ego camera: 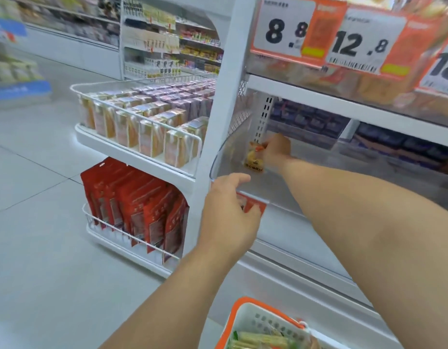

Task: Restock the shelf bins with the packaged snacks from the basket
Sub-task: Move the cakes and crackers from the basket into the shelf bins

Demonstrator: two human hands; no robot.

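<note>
Head view: right hand (277, 149) deep in clear shelf bin (219, 159), fingers curled round yellow snack packet (254, 157). Packet upright, long axis vertical, at hand's left, near bin's back left corner. Left hand (229, 212) nearer camera, fingers loosely spread, resting at bin front edge over orange tag (253, 205). Basket (243, 321) below right, more packets inside. Price cards (283, 28) read 8.8, 12.8; packet print too blurred.

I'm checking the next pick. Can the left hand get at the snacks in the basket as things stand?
Probably yes. The left hand holds nothing, its fingers resting at the clear bin front edge, and the basket sits open-topped just below with snack packs exposed; nothing lies between.
</note>
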